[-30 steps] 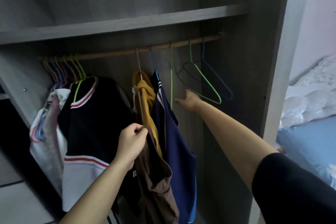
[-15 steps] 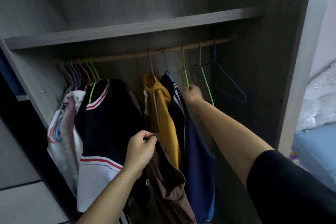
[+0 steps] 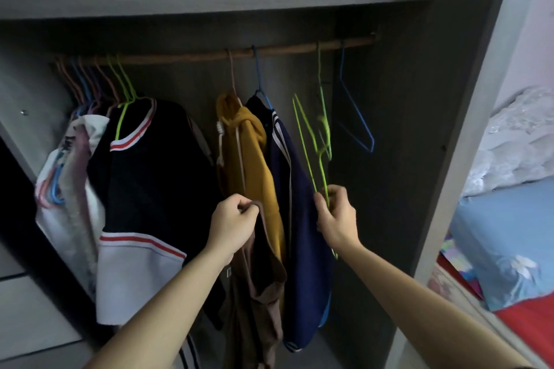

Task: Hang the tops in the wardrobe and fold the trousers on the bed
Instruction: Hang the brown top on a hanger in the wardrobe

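The green hanger (image 3: 303, 135) is now off the rail (image 3: 186, 55), pinched in the right hand (image 3: 337, 219) grip; the left hand (image 3: 232, 226) grip clamps the brown top (image 3: 263, 278), ready for threading.

A crumpled white quilt (image 3: 515, 141) lies below a pale lilac wall (image 3: 536, 33). Red cloth (image 3: 530, 326) shows at the lower right corner

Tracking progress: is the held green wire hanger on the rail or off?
Off: right hand holds green wire hanger, its top below wooden rail.
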Motion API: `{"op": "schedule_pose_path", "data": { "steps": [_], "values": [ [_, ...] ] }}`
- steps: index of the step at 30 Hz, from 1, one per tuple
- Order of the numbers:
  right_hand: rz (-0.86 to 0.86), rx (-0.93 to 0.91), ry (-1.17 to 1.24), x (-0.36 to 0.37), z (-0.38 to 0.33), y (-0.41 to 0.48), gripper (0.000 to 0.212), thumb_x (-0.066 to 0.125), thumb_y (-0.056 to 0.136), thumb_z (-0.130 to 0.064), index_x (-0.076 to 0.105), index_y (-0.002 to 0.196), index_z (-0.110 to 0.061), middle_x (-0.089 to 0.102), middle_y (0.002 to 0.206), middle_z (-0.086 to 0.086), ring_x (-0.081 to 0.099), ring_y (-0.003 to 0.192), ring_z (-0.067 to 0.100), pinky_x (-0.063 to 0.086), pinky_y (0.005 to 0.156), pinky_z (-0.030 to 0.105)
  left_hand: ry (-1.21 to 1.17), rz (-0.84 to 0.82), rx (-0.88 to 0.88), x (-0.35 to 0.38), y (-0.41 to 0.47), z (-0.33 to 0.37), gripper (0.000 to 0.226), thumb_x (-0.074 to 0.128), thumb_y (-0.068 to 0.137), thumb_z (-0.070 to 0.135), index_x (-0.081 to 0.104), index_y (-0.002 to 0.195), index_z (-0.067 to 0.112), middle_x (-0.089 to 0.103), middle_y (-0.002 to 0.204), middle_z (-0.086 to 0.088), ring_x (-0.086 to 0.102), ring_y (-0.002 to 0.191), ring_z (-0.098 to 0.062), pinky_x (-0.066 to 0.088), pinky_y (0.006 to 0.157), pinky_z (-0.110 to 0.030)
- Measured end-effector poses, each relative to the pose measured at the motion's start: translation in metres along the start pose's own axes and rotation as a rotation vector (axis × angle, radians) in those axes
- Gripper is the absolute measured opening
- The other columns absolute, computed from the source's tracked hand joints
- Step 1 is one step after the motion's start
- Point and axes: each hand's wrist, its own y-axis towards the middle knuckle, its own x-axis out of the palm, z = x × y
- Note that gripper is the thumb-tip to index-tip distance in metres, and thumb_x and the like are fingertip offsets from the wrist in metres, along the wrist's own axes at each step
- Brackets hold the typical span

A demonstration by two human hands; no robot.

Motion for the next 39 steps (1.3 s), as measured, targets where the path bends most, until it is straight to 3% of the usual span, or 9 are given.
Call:
{"op": "schedule_pose_path", "data": {
  "steps": [4,8,11,15,23,27,31,36,39],
  "values": [
    [0.135,-0.006,0.005,-0.028,0.019,-0.041,0.004,0.056,0.098,-0.036,0.054,0.095,-0.037,0.058,0.066,-0.016,0.047,0.055,0.002,0.041,0.055,0.028,0.111,-0.036,0.010,0.020,0.003,-0.008,0.010,0.056,0.089,0.026,0.061,0.081,0.025,0.063,0.071,0.004,0.060,0.066,-0.013,0.039,0.053,-0.024],
    [0.114,0.019,0.098,-0.063,0.020,-0.083,0.011,0.058,0.095,-0.044,0.054,0.103,-0.038,0.053,0.064,-0.005,0.052,0.054,0.026,0.047,0.052,0.044,0.194,-0.067,0.005,0.042,0.003,-0.024,0.007,0.058,0.087,0.028,0.062,0.082,0.025,0.065,0.080,0.008,0.061,0.076,-0.011,0.039,0.056,-0.021],
    [0.112,-0.026,0.032,-0.086,0.019,-0.100,0.021,0.052,0.099,-0.042,0.061,0.117,-0.036,0.053,0.062,-0.012,0.047,0.051,0.017,0.043,0.050,0.031,0.254,-0.060,-0.007,0.057,0.003,-0.039,0.008,0.058,0.087,0.027,0.064,0.089,0.022,0.067,0.090,0.003,0.062,0.086,-0.020,0.042,0.069,-0.026],
    [0.091,-0.085,-0.101,-0.118,0.021,-0.119,0.036,0.049,0.099,-0.037,0.070,0.087,-0.010,0.056,0.063,-0.032,0.041,0.048,0.002,0.033,0.047,0.015,0.309,-0.009,-0.054,0.070,0.004,-0.059,0.022,0.055,0.091,0.024,0.066,0.108,0.014,0.068,0.108,-0.008,0.062,0.103,-0.030,0.047,0.083,-0.032],
    [-0.180,-0.211,-0.342,-0.154,0.028,-0.150,0.020,0.058,0.098,-0.033,0.064,0.079,-0.035,0.061,0.064,-0.021,0.059,0.055,0.004,0.044,0.052,0.019,0.408,0.032,-0.200,0.079,-0.003,-0.091,0.022,0.055,0.095,0.024,0.063,0.108,0.009,0.067,0.113,-0.016,0.061,0.107,-0.038,0.048,0.085,-0.039],
    [-0.312,-0.147,-0.441,-0.129,0.033,-0.153,0.039,0.049,0.100,-0.042,0.068,0.081,-0.014,0.060,0.065,-0.008,0.059,0.061,0.012,0.047,0.058,0.034,0.392,-0.111,-0.074,0.097,-0.021,-0.083,0.013,0.060,0.091,0.022,0.065,0.099,0.013,0.070,0.099,-0.007,0.064,0.097,-0.031,0.048,0.077,-0.032],
    [-0.395,-0.011,-0.406,-0.084,0.030,-0.143,0.037,0.050,0.103,-0.034,0.061,0.077,-0.010,0.059,0.064,-0.002,0.053,0.063,0.022,0.045,0.067,0.042,0.200,-0.278,-0.088,0.119,-0.044,-0.065,0.015,0.064,0.087,0.020,0.062,0.072,0.022,0.064,0.065,0.010,0.061,0.064,-0.012,0.036,0.044,-0.009],
    [-0.386,0.182,-0.314,-0.067,0.035,-0.128,0.040,0.046,0.104,-0.036,0.065,0.078,-0.011,0.055,0.059,-0.007,0.051,0.059,0.008,0.040,0.063,0.032,-0.040,-0.472,-0.008,0.104,-0.048,-0.050,0.008,0.066,0.083,0.025,0.073,0.080,0.026,0.074,0.076,0.005,0.069,0.073,-0.011,0.053,0.066,-0.027],
    [-0.345,0.174,-0.144,-0.075,0.028,-0.120,0.037,0.047,0.104,-0.038,0.075,0.090,-0.018,0.055,0.056,-0.013,0.047,0.055,-0.001,0.035,0.057,0.018,0.365,-0.349,0.312,0.081,-0.037,-0.057,0.017,0.063,0.084,0.031,0.076,0.094,0.033,0.067,0.100,0.016,0.061,0.093,-0.008,0.050,0.080,-0.031]
  ]
}}
